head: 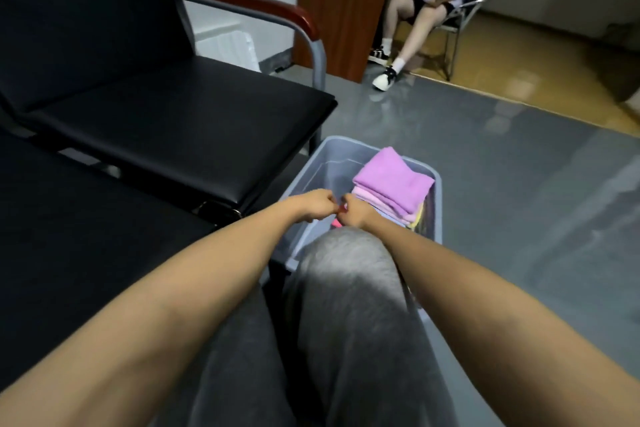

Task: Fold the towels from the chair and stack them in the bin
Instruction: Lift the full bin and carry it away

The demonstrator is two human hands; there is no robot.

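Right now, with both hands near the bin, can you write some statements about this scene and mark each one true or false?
1. A purple towel lies on top of the stack in the bin. True.
2. The bin stands on the seat of the black chair. False: it stands on the grey floor, beside the chair.
3. The left hand and the right hand meet above the bin and pinch a small red item between them. True.
4. The right hand lies flat on the purple towel. False: its fingers are curled on the red item.
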